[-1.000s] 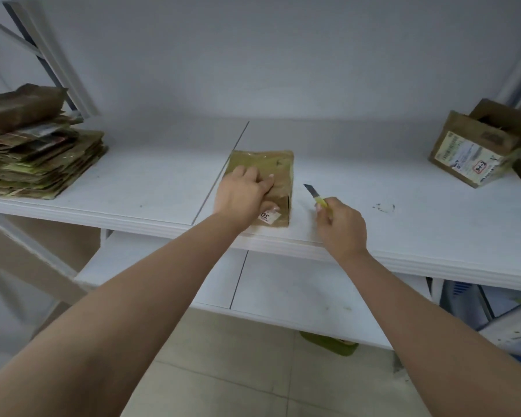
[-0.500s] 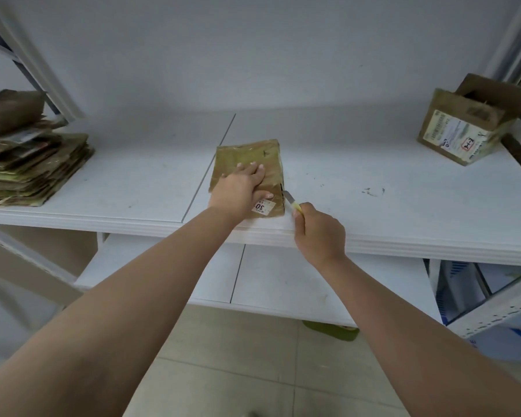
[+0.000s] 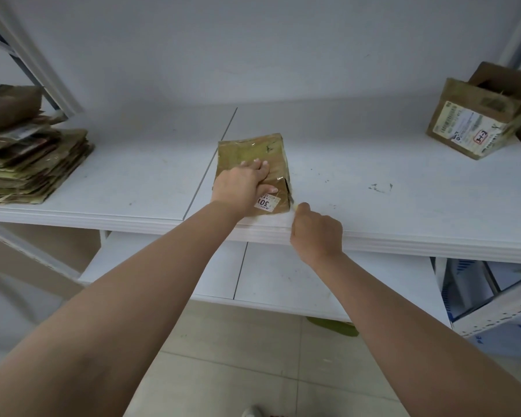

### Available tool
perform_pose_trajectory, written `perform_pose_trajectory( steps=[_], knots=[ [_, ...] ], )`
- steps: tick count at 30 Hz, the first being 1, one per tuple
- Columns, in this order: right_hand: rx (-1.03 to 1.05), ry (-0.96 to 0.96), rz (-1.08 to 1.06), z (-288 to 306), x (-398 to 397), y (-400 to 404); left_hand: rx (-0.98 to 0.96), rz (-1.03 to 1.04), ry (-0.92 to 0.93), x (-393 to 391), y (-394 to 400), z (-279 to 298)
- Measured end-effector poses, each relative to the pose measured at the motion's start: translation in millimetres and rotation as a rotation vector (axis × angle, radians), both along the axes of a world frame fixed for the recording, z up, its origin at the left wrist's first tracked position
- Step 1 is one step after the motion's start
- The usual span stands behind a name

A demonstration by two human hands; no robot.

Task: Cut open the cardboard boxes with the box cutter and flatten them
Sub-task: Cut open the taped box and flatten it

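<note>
Pressing flat with spread fingers, the left hand (image 3: 243, 188) held the box (image 3: 254, 155) near the shelf's (image 3: 133, 176) front edge. The right hand (image 3: 316, 233) gripped the cutter (image 3: 292, 203) at the box's right near corner.

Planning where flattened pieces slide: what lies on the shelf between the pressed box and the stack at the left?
In the head view, only bare white shelf with one panel seam lies between the box and the stack of flattened cardboard.
</note>
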State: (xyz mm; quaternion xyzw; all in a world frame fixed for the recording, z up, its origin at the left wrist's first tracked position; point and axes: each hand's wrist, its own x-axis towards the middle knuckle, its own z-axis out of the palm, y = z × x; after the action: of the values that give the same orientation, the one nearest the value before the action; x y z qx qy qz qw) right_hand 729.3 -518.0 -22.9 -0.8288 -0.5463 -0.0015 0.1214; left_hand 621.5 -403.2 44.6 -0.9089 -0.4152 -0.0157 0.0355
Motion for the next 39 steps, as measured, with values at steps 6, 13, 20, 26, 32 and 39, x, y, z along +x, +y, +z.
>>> perform_pose_trajectory(
  steps=[6,13,20,26,32,39],
  knots=[
    [-0.093,0.092,0.026,12.5,3.4,3.9,-0.015,-0.027,0.005,0.6,1.7,2.7],
    [0.066,0.339,-0.044,4.0,16.9,-8.4,0.003,0.149,-0.243,18.8,-8.8,6.0],
    [0.249,0.634,0.035,1.1,24.9,-25.8,-0.204,-0.048,-0.308,-2.8,-2.2,15.6],
    [0.454,0.833,-0.090,4.6,34.8,-22.6,-0.312,-0.175,-0.249,-40.3,-4.2,26.5],
    [0.528,0.909,-0.281,17.5,30.5,-5.0,-0.217,-0.121,-0.274,-35.7,-18.5,4.1],
    [0.558,0.891,-0.276,21.2,22.9,11.3,-0.172,-0.091,-0.317,-33.3,-15.6,-15.0]
  ],
)
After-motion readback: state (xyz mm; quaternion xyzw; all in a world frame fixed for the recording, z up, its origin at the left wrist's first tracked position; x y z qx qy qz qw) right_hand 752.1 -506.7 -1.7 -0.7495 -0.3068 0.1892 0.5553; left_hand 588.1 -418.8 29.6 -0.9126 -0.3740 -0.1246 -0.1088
